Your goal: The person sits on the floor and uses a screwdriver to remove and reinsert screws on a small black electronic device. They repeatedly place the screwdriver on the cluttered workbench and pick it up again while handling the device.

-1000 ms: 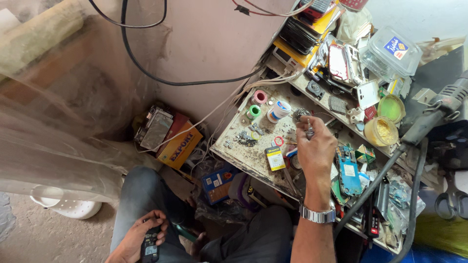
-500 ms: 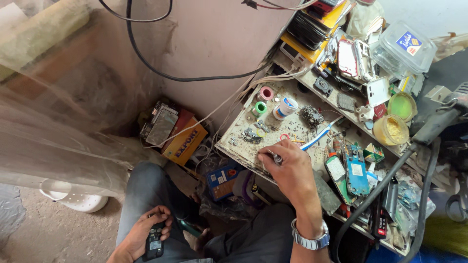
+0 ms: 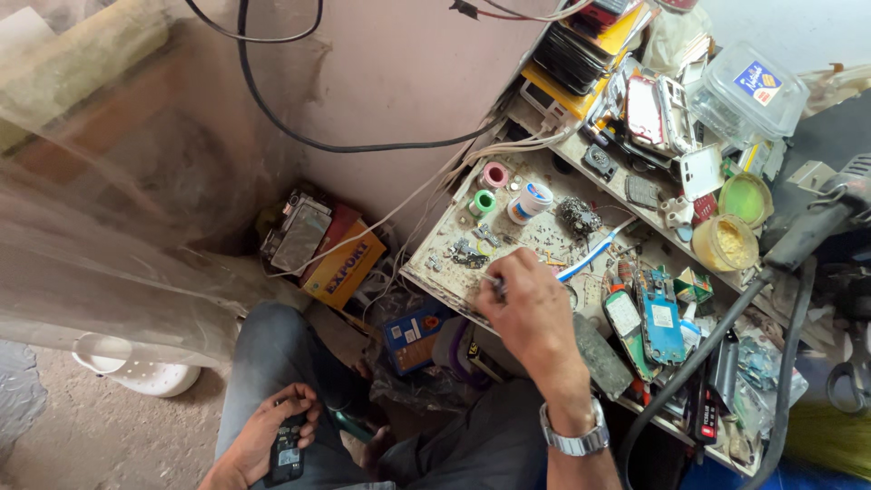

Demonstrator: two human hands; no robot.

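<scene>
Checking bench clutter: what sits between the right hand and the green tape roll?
Head view: between the right hand and the green tape roll lies a scatter of small metal parts on the bench top.

Orange-yellow flat carton [image 3: 345, 265] lying on the floor by the wall. Blue box [image 3: 413, 334] tucked under the workbench edge. Clear plastic tub [image 3: 748, 93] with a blue-and-orange label up top right. Small green-and-red box [image 3: 694, 284] right of the blue phone board.

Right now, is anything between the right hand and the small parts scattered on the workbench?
Nothing visible: the right hand, pinching a thin metal tool, sits directly over the scattered small parts on the workbench.
</scene>
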